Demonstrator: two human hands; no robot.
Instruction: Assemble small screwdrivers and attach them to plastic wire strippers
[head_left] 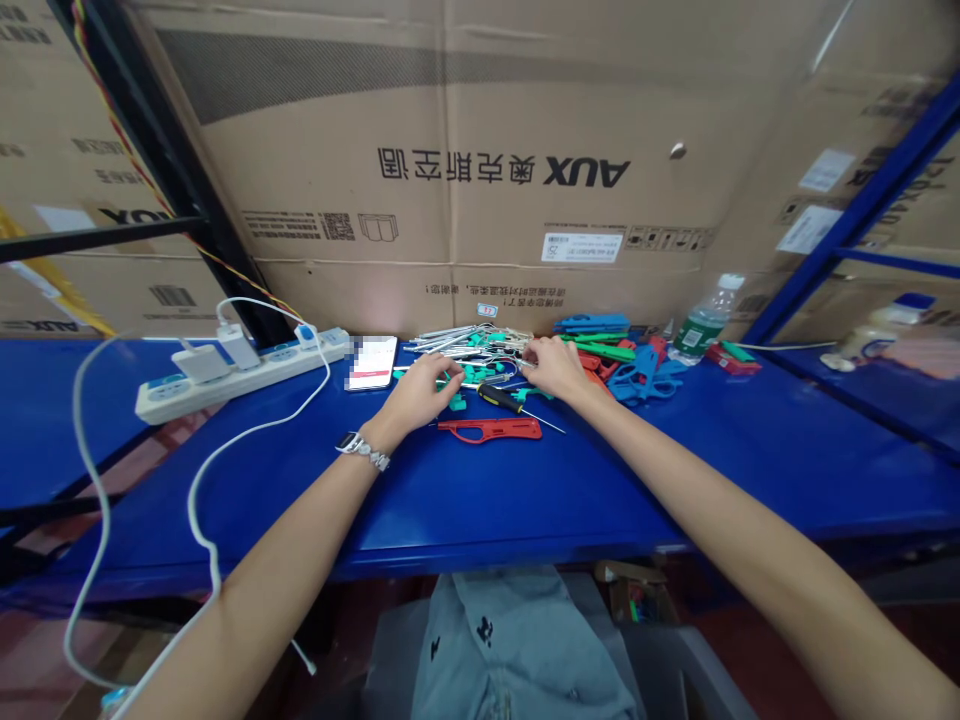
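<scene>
My left hand (421, 392), with a metal-banded watch (363, 449) on its wrist, is at the near left of a pile of thin metal tubes (457, 343) and small green plastic pieces (474, 373). Its fingers are curled together; what they hold is too small to name. My right hand (556, 368) reaches into the pile's right side, fingertips pinched on something I cannot make out. Between the hands lies a black and yellow screwdriver (500, 398), its shaft pointing right. Nearer to me is a red plastic shell (491, 430) with a finger loop, shaped like a long lighter's handle.
Blue shells (646, 378) and green shells (604, 348) are heaped right of my right hand, near a plastic bottle (703, 322). A phone (373, 362) and a white power strip (169, 400) with cables are at the left. A large cardboard box (480, 90) stands behind.
</scene>
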